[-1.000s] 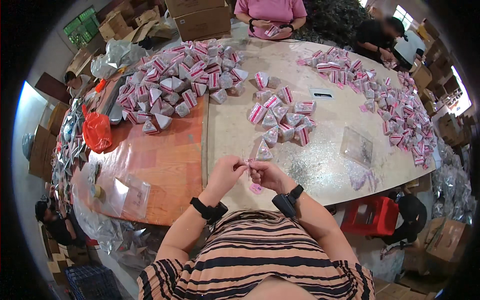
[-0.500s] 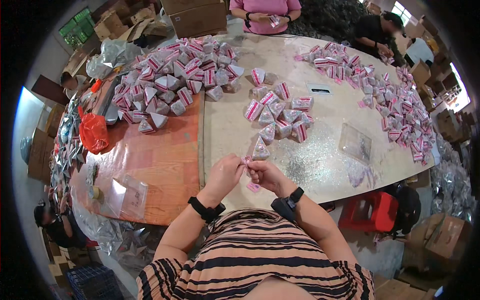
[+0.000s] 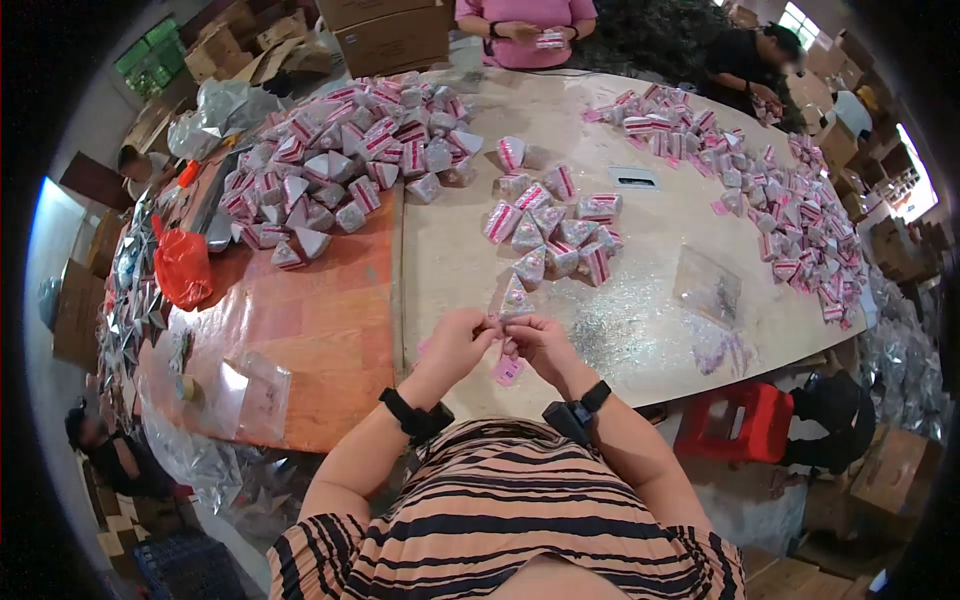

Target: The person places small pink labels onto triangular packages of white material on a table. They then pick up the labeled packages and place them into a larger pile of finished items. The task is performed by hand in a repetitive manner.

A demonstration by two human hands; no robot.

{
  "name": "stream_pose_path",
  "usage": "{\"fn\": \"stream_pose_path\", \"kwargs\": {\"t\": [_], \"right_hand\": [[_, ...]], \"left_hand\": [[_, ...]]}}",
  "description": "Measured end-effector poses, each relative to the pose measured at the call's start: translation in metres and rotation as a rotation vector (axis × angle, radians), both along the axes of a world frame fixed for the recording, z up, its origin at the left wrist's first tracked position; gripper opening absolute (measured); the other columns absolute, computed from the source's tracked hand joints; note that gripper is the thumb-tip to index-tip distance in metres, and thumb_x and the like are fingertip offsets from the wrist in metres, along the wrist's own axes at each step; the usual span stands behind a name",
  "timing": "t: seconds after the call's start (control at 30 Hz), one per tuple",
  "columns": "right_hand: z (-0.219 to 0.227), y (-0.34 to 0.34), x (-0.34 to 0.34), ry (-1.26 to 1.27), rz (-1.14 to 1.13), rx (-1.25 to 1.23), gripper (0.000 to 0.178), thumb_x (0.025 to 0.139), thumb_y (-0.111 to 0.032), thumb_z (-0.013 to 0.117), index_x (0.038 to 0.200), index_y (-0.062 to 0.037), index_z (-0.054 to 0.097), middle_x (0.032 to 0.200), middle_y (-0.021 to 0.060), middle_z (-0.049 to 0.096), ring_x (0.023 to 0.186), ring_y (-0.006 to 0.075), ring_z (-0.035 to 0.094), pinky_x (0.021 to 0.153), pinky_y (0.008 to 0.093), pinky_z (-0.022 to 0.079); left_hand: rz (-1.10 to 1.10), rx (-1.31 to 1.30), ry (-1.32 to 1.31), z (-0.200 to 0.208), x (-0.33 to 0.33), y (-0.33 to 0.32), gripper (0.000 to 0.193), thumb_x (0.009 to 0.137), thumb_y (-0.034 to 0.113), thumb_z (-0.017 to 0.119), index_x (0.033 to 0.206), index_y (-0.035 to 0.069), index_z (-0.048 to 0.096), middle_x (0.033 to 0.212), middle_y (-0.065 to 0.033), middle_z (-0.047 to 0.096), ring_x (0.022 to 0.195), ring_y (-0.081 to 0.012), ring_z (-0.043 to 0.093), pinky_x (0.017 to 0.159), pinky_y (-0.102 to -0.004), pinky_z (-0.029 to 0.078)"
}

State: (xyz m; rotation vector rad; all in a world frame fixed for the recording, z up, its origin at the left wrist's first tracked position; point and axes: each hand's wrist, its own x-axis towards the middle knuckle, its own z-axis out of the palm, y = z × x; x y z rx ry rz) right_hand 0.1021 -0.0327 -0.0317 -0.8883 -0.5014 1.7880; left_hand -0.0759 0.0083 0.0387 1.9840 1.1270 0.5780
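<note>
A: What have the hands got?

B: The left hand point(image 3: 458, 340) and the right hand point(image 3: 540, 343) meet just above the near edge of the worktop point(image 3: 640, 300), fingers pinched shut on a small clear packet point(image 3: 516, 298) with pink print, held upright between them. A pink tag point(image 3: 507, 370) shows just below the right hand; whether it hangs from the fingers or lies on the worktop I cannot tell

A: What lies around them?

B: Just beyond the packet is a small cluster of filled packets point(image 3: 555, 230). Far left on the reddish part of the worktop sits a big heap of packets point(image 3: 340, 160); along the right rim runs another long spread of packets point(image 3: 790, 210). An empty clear bag point(image 3: 708, 288) lies to the right, near the hands, and a flat clear bag point(image 3: 250, 395) to the left. A red plastic bag point(image 3: 183, 268) rests at the left edge

A: Anything in the way?

B: The cluster lies directly beyond the hands. A person in pink point(image 3: 525, 25) is at the far side, and a red stool point(image 3: 735, 420) stands below the right edge
</note>
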Motion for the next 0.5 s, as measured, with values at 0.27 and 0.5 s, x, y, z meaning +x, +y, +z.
{"fn": "stream_pose_path", "kwargs": {"t": [0.27, 0.5], "right_hand": [[0.001, -0.001, 0.019, -0.147, 0.095, 0.032, 0.015, 0.083, -0.008, 0.062, 0.095, 0.0011, 0.066, 0.072, 0.0059, 0.062, 0.06, 0.0138, 0.059, 0.055, 0.0272, 0.049], [0.013, -0.013, 0.027, -0.307, 0.099, 0.015, 0.02, 0.081, -0.009, 0.065, 0.096, 0.0051, 0.066, 0.072, 0.0063, 0.062, 0.059, 0.0125, 0.058, 0.056, 0.0247, 0.047]], "left_hand": [[-0.371, 0.448, 0.136, 0.018, 0.03, 0.003, 0.03, 0.077, 0.005, 0.062, 0.107, 0.006, 0.058, 0.094, -0.0149, 0.058, 0.088, -0.0341, 0.057, 0.074, -0.0392, 0.048], [-0.527, 0.527, 0.25, -0.002, 0.027, 0.014, 0.024, 0.078, 0.011, 0.059, 0.101, 0.007, 0.059, 0.095, -0.0144, 0.059, 0.091, -0.0323, 0.056, 0.077, -0.0393, 0.047]]}}
